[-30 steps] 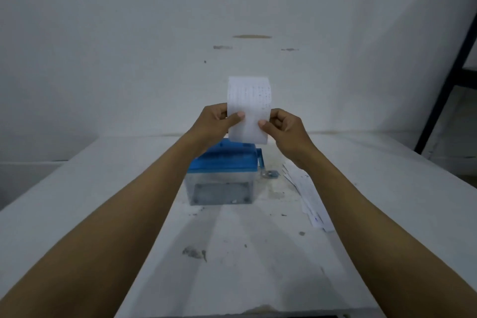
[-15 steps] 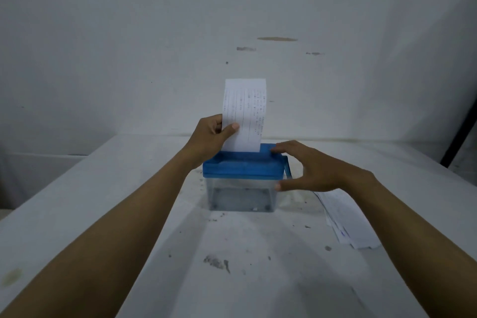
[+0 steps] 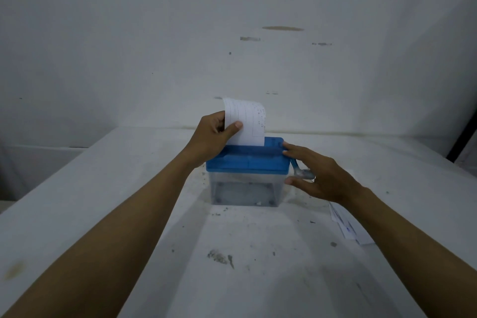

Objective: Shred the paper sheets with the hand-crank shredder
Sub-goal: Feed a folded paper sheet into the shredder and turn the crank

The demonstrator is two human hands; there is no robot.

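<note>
A small shredder with a blue lid (image 3: pixel 247 160) and a clear bin (image 3: pixel 245 192) stands on the white table. A lined paper sheet (image 3: pixel 249 124) stands upright with its lower edge in the lid's slot. My left hand (image 3: pixel 213 137) pinches the sheet's left side between thumb and fingers. At the shredder's right end is my right hand (image 3: pixel 317 175), fingers spread around the clear crank handle (image 3: pixel 302 173); fingertips touch the lid's right edge. Whether it grips the crank is not clear.
A stack of white paper sheets (image 3: pixel 351 227) lies on the table (image 3: pixel 129 188) to the right, partly under my right forearm. Dirt marks (image 3: pixel 219 257) spot the table in front of the shredder. A white wall rises behind; a dark frame (image 3: pixel 464 137) stands at far right.
My right hand let go of the sheet and moved down to the shredder's right end by the crank. The sheet came down into the slot, held by my left hand alone.
</note>
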